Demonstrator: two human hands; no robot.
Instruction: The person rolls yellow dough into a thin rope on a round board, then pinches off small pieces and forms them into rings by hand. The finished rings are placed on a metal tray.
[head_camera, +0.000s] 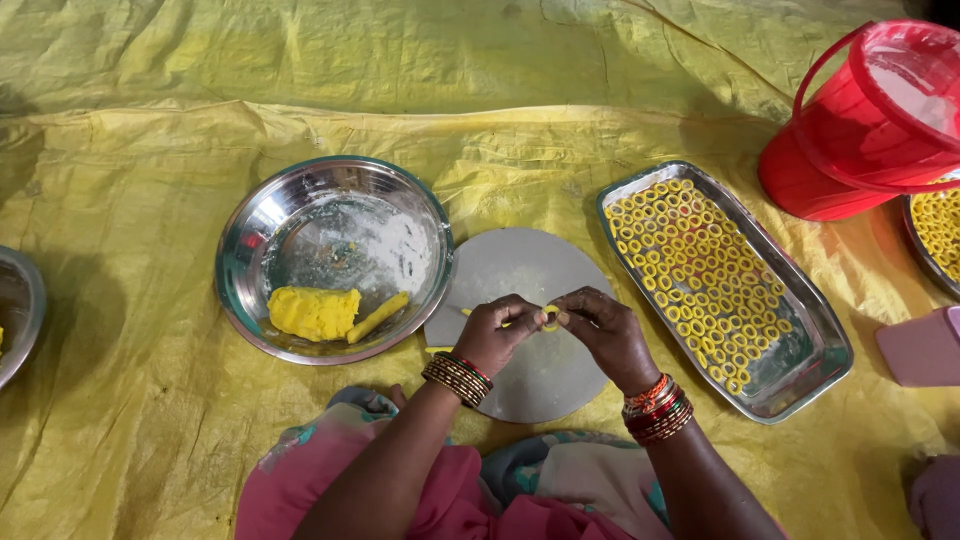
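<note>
Two hands meet over the round grey board (520, 270): left hand (495, 335) and right hand (605, 335) both pinch one small yellow dough ring (550, 318). At nine o'clock, a steel bowl (300, 215) holds a dough lump (313, 312). At three o'clock, a steel tray (815, 350) carries finished rings (690, 270); a red bucket (850, 130) sits at two o'clock. Yellow sheet (150, 420) lies open at seven.

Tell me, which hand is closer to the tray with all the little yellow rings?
Right. The right hand sits beside the steel tray, while the left hand is nearer the bowl. Both pinch one dough ring.
</note>
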